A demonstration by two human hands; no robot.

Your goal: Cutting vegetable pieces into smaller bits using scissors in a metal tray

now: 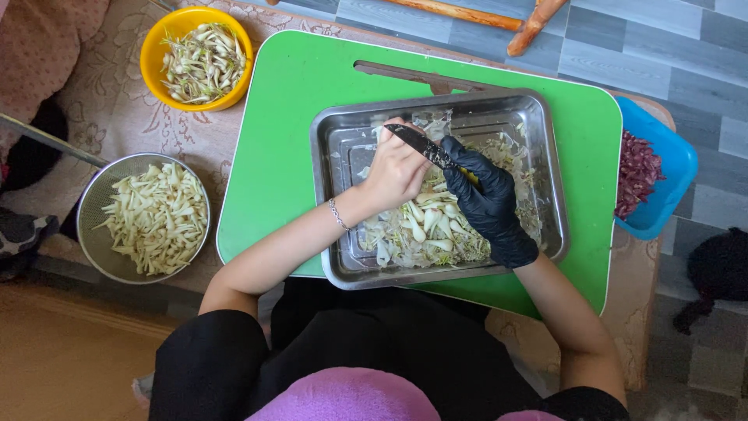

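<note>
Pale florets [427, 224] (white, slender, some greenish) heaped in steel tray [335, 140].

Dark-bladed knife [421, 145] angled above pale cut vegetable pieces [425, 226], heaped in steel tray [331, 195]

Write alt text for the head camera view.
A person's gloved right hand holds a dark knife against something in the bare left hand, over a steel tray of pale florets on a green board. Bowls of trimmings surround it.

Yellow bowl [153, 58], steel colander [92, 204], blue tub [674, 160]
</note>
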